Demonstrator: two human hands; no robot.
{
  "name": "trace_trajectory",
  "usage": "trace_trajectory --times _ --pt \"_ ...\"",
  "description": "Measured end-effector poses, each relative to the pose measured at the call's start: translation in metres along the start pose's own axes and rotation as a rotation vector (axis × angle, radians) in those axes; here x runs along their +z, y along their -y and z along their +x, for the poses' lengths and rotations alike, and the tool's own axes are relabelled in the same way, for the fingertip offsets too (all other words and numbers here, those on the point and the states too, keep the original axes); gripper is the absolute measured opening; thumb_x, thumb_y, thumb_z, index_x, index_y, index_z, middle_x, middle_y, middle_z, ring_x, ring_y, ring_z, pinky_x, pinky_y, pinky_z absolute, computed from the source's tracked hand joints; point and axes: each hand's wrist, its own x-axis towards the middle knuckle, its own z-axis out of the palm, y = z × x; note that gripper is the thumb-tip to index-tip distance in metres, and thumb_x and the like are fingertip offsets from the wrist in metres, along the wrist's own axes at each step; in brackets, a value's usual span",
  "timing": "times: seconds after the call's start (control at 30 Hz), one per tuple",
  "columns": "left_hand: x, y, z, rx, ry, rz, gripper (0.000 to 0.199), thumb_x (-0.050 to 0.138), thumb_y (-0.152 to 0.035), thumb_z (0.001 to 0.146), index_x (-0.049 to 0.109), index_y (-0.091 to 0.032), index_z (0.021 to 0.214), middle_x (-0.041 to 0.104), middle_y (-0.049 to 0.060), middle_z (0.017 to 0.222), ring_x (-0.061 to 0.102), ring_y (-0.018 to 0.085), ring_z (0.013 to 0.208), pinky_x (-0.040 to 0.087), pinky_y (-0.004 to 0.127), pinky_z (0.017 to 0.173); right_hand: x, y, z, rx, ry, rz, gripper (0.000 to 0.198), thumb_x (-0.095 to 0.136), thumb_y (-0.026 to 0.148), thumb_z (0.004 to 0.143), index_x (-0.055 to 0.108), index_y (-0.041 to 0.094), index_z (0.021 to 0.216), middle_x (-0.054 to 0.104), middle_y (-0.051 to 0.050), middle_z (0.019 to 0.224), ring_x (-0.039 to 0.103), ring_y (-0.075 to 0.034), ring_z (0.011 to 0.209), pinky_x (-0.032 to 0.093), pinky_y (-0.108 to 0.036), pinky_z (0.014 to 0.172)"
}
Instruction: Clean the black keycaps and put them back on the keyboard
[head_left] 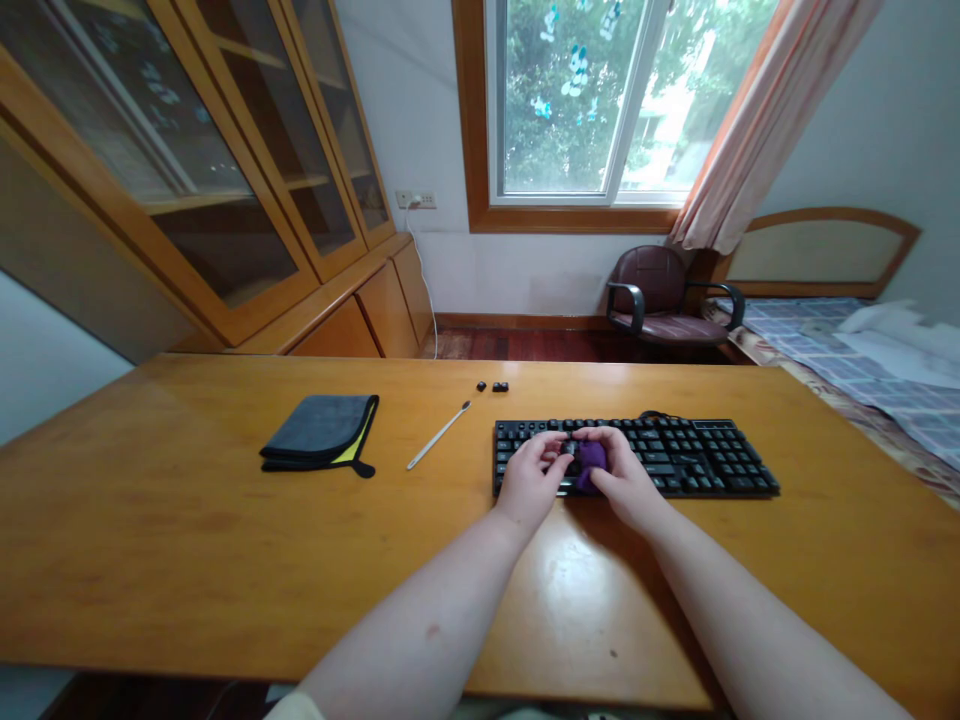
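A black keyboard (pixel 660 460) lies across the desk, and both hands are over its left half. Between the thumb and fingers of my left hand (pixel 534 475) is a small black keycap (pixel 569 449). Closed round a soft purple lump (pixel 592 462) is my right hand (pixel 626 475); whether it is gel or cloth I cannot tell. The lump is right beside the keycap, with the two hands almost meeting. Several keys beneath the hands are hidden.
Beyond the keyboard sit loose black keycaps (pixel 500 387). To its left lies a white toothbrush (pixel 439 437) with a dark head, then a folded grey cloth (pixel 319 432) with black edging. Past the wooden desk (pixel 225 560) stand a chair (pixel 652 290) and a bed (pixel 862 340).
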Motion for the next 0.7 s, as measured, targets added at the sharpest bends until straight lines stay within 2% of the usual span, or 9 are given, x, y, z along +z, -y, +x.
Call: trace_trajectory --times 0.17,0.33,0.53,0.7 --pt "0.001 0.006 0.002 -0.057 -0.069 -0.164 0.022 0.063 -0.021 0.075 0.064 -0.017 0.097 0.065 0.007 0.092 0.063 0.016 0.084 0.052 0.030 0.079 0.002 0.006 0.000 0.063 -0.061 0.125 0.032 0.063 0.027 0.074 0.051 0.024 0.103 0.059 -0.008 0.115 0.056 -0.022 0.105 0.045 -0.040 0.092" --pt "0.000 -0.003 0.002 0.028 -0.083 -0.210 0.016 0.067 -0.021 0.071 0.068 -0.019 0.087 0.065 0.006 0.095 0.062 0.017 0.090 0.050 0.032 0.084 -0.006 0.008 0.001 0.089 -0.034 0.052 0.037 0.065 0.035 0.075 0.060 0.025 0.110 0.060 -0.006 0.119 0.054 -0.024 0.111 0.041 -0.041 0.097" --pt "0.006 -0.009 -0.002 -0.189 -0.088 -0.404 0.024 0.070 -0.015 0.062 0.065 -0.016 0.085 0.067 0.003 0.079 0.063 0.014 0.074 0.051 0.028 0.074 -0.010 0.008 0.002 0.173 0.066 0.045 0.042 0.067 0.039 0.073 0.063 0.025 0.112 0.062 -0.006 0.119 0.055 -0.026 0.111 0.040 -0.043 0.098" --pt "0.006 -0.012 -0.005 -0.236 -0.052 -0.377 0.016 0.071 -0.019 0.062 0.067 -0.015 0.077 0.068 0.003 0.074 0.062 0.014 0.069 0.051 0.027 0.069 -0.012 0.013 0.003 0.063 0.143 -0.048 0.039 0.066 0.036 0.074 0.063 0.026 0.111 0.061 -0.006 0.116 0.054 -0.024 0.110 0.040 -0.040 0.098"
